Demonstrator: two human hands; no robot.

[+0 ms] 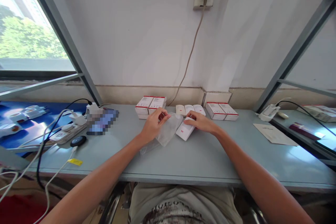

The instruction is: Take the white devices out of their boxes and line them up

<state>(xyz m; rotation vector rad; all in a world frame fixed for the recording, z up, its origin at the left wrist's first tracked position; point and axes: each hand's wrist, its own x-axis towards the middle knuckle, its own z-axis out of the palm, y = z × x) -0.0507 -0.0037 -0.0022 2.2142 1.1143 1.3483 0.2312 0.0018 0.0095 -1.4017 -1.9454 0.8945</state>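
My left hand (154, 125) pinches the upper edge of a clear plastic bag (168, 133), which hangs down to the grey tabletop. Just right of the bag, my right hand (198, 120) has its fingers closed on a small white box (185, 131) with a red mark, held tilted over the table. Behind my right hand stand several similar white boxes (189, 109) in a row. Two larger white boxes with red edges (150, 106) sit side by side behind my left hand. Another pair of red-edged boxes (221, 111) is to the right.
A phone (103, 121), a power strip (65, 133) and a round black device (78, 141) with cables lie at the left. White paper (274, 134) and a white adapter (269, 112) are at the right. A cord (189, 56) runs down the wall behind the boxes.
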